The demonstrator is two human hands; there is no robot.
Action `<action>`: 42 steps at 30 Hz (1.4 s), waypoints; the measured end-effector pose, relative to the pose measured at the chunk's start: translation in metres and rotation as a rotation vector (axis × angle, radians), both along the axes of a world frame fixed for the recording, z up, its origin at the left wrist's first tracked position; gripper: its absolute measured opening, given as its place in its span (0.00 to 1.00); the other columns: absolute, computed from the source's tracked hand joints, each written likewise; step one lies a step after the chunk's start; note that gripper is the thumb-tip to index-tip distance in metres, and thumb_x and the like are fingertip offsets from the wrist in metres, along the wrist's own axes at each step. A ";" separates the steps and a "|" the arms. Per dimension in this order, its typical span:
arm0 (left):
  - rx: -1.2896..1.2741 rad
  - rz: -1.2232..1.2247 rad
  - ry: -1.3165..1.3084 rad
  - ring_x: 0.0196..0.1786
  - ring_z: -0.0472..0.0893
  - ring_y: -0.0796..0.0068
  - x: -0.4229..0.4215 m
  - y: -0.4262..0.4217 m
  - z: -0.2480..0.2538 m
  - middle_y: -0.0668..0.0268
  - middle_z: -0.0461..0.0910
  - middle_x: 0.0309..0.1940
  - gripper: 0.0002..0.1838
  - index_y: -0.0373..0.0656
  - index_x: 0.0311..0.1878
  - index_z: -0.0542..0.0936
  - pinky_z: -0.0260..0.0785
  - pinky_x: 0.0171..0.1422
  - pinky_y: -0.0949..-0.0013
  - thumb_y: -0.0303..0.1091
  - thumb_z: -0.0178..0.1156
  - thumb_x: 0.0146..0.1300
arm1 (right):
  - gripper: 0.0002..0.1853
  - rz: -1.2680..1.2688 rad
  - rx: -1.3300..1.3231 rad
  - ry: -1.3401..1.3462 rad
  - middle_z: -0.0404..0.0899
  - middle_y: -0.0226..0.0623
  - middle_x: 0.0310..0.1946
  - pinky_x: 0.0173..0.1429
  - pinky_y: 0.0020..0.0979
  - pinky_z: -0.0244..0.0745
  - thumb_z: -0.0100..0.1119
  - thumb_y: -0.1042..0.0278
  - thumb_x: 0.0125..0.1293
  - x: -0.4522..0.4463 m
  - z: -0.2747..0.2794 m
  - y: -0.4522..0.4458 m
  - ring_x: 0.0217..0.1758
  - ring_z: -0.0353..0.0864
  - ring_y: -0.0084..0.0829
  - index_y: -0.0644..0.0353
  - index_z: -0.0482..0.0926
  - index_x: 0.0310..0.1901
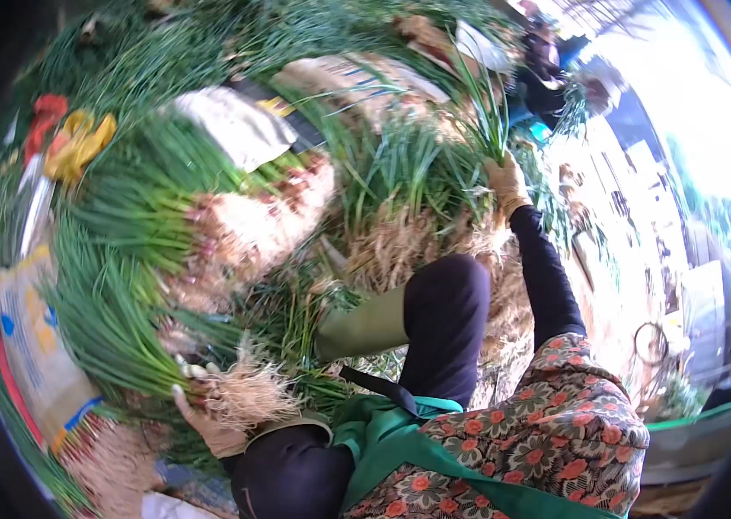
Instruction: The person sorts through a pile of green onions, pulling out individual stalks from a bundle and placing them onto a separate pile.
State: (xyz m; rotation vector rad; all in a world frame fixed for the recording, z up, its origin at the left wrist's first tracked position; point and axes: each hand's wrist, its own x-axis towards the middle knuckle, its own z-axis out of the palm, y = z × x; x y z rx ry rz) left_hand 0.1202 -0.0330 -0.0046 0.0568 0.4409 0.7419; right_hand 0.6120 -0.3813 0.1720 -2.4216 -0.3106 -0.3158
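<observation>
My left hand (214, 426), in a pale glove, is closed around the lower part of a bunch of spring onions (123, 324) beside my left knee. Its long green leaves fan out to the upper left, and its tangled pale roots (248, 394) hang over toward my boot. Stretched out to the upper right, my right hand (508, 182), gloved too, grips some spring onions (488, 108) whose leaves point upward. Their lower ends are hidden by the hand. Just left of it stands a row of spring onions (400, 173) with thick, dry-looking roots.
A large pile of spring onions (244, 229) lies left, with a white sack (231, 125) over part of it. Printed sacks (41, 333) and a yellow plastic bag (80, 145) are at far left. Another person (547, 73) is at upper right. Loose leaves surround my boot (361, 324).
</observation>
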 end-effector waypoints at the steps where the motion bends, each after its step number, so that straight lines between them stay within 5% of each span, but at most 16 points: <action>1: 0.004 -0.015 0.088 0.53 0.74 0.68 0.000 0.006 -0.004 0.64 0.75 0.52 0.26 0.42 0.62 0.68 0.62 0.66 0.60 0.49 0.49 0.67 | 0.19 -0.092 -0.242 -0.019 0.80 0.41 0.33 0.43 0.36 0.73 0.59 0.61 0.57 0.020 -0.002 -0.055 0.35 0.79 0.39 0.61 0.73 0.47; 4: 0.147 -0.161 0.118 0.60 0.70 0.60 -0.015 0.032 -0.020 0.56 0.70 0.60 0.31 0.41 0.66 0.62 0.58 0.68 0.56 0.47 0.56 0.63 | 0.30 -0.407 -0.867 -0.141 0.76 0.52 0.48 0.54 0.38 0.73 0.62 0.55 0.54 -0.004 0.007 -0.137 0.50 0.77 0.49 0.60 0.70 0.57; 7: 1.083 -0.009 0.775 0.64 0.67 0.64 -0.001 0.027 0.011 0.56 0.66 0.64 0.27 0.41 0.66 0.63 0.55 0.70 0.58 0.48 0.45 0.69 | 0.27 0.040 -0.370 -0.317 0.73 0.52 0.53 0.58 0.36 0.70 0.62 0.61 0.58 -0.060 0.034 -0.100 0.54 0.75 0.45 0.60 0.70 0.58; 10: 0.852 -0.113 0.181 0.64 0.66 0.60 0.027 0.047 0.023 0.55 0.66 0.63 0.25 0.41 0.64 0.67 0.56 0.70 0.53 0.44 0.48 0.68 | 0.26 0.485 0.025 -0.221 0.70 0.46 0.59 0.64 0.35 0.65 0.59 0.65 0.61 -0.130 0.055 0.025 0.60 0.71 0.41 0.58 0.68 0.61; 11: 0.494 -0.258 -0.150 0.65 0.66 0.59 0.040 0.064 0.034 0.55 0.66 0.63 0.26 0.41 0.65 0.65 0.56 0.69 0.52 0.45 0.48 0.68 | 0.26 0.655 0.127 -0.204 0.70 0.47 0.59 0.64 0.37 0.64 0.58 0.64 0.61 -0.156 0.058 0.067 0.61 0.69 0.42 0.58 0.67 0.61; 16: 0.472 -0.269 -0.173 0.64 0.67 0.63 0.078 0.017 0.139 0.58 0.63 0.65 0.25 0.43 0.67 0.62 0.57 0.69 0.58 0.44 0.40 0.71 | 0.29 1.124 0.548 -0.284 0.68 0.46 0.58 0.66 0.42 0.61 0.56 0.62 0.61 -0.286 0.032 0.240 0.62 0.66 0.44 0.61 0.64 0.63; 17: 0.286 -0.476 -0.603 0.70 0.59 0.61 0.062 0.072 0.077 0.60 0.58 0.69 0.29 0.44 0.68 0.60 0.51 0.71 0.49 0.49 0.41 0.69 | 0.30 1.193 0.705 -0.048 0.69 0.44 0.58 0.67 0.41 0.60 0.57 0.63 0.61 -0.301 0.025 0.252 0.63 0.66 0.41 0.61 0.62 0.64; 19: 0.270 -0.329 -0.384 0.69 0.60 0.62 0.057 0.064 0.098 0.59 0.59 0.68 0.27 0.43 0.68 0.61 0.51 0.72 0.52 0.47 0.41 0.70 | 0.33 1.232 1.087 0.437 0.69 0.40 0.58 0.68 0.38 0.59 0.59 0.65 0.60 -0.330 0.010 0.276 0.63 0.66 0.34 0.62 0.59 0.66; 24: 0.229 0.064 0.146 0.68 0.62 0.64 0.066 0.038 0.171 0.57 0.60 0.67 0.25 0.42 0.67 0.61 0.51 0.72 0.58 0.42 0.39 0.71 | 0.28 1.342 0.750 0.555 0.75 0.40 0.53 0.62 0.33 0.66 0.60 0.65 0.58 -0.351 -0.029 0.247 0.56 0.73 0.33 0.61 0.69 0.61; 25: 0.603 -0.328 -0.371 0.62 0.71 0.63 0.047 0.074 0.138 0.58 0.71 0.60 0.23 0.39 0.62 0.66 0.60 0.68 0.54 0.43 0.42 0.69 | 0.15 1.209 0.408 0.940 0.82 0.37 0.40 0.49 0.34 0.73 0.56 0.63 0.61 -0.346 0.007 0.218 0.44 0.78 0.32 0.58 0.80 0.47; 26: 0.583 -0.353 -0.354 0.62 0.71 0.63 0.021 0.108 0.106 0.58 0.71 0.60 0.23 0.39 0.61 0.66 0.60 0.67 0.54 0.43 0.42 0.69 | 0.11 1.247 0.730 1.020 0.82 0.35 0.28 0.37 0.32 0.73 0.56 0.61 0.62 -0.348 -0.010 0.212 0.33 0.78 0.29 0.58 0.83 0.36; 30: 0.466 -0.085 -0.212 0.60 0.72 0.63 -0.025 0.065 0.162 0.58 0.72 0.58 0.22 0.39 0.60 0.67 0.61 0.66 0.55 0.43 0.43 0.69 | 0.17 1.623 1.429 0.763 0.75 0.33 0.32 0.37 0.28 0.71 0.49 0.58 0.69 -0.271 -0.004 0.134 0.33 0.72 0.26 0.66 0.75 0.43; 34: 0.463 0.072 -0.253 0.58 0.73 0.64 -0.071 0.015 0.198 0.58 0.72 0.56 0.22 0.38 0.60 0.67 0.63 0.64 0.56 0.42 0.43 0.69 | 0.19 0.937 0.417 0.849 0.76 0.34 0.22 0.35 0.27 0.72 0.47 0.54 0.69 -0.217 0.016 0.100 0.29 0.77 0.26 0.63 0.75 0.49; 36: 0.475 0.104 -0.286 0.57 0.73 0.64 -0.090 -0.009 0.208 0.58 0.73 0.55 0.22 0.38 0.59 0.67 0.63 0.63 0.56 0.42 0.43 0.69 | 0.25 1.064 -0.352 0.008 0.79 0.47 0.42 0.53 0.42 0.72 0.56 0.53 0.60 -0.190 -0.060 0.095 0.49 0.78 0.48 0.55 0.72 0.57; 38: 0.477 0.127 -0.315 0.56 0.74 0.64 -0.102 -0.030 0.213 0.59 0.73 0.54 0.21 0.38 0.59 0.67 0.64 0.63 0.56 0.42 0.43 0.69 | 0.26 1.105 -0.543 -0.140 0.75 0.49 0.50 0.56 0.40 0.71 0.56 0.53 0.59 -0.193 -0.073 0.101 0.52 0.77 0.46 0.57 0.72 0.57; 42: 0.471 0.155 -0.386 0.54 0.74 0.65 -0.117 -0.060 0.217 0.59 0.74 0.52 0.21 0.37 0.58 0.67 0.65 0.61 0.57 0.41 0.44 0.69 | 0.20 1.352 -0.039 0.365 0.74 0.45 0.54 0.57 0.36 0.70 0.54 0.61 0.65 -0.261 0.017 0.172 0.57 0.73 0.41 0.55 0.72 0.57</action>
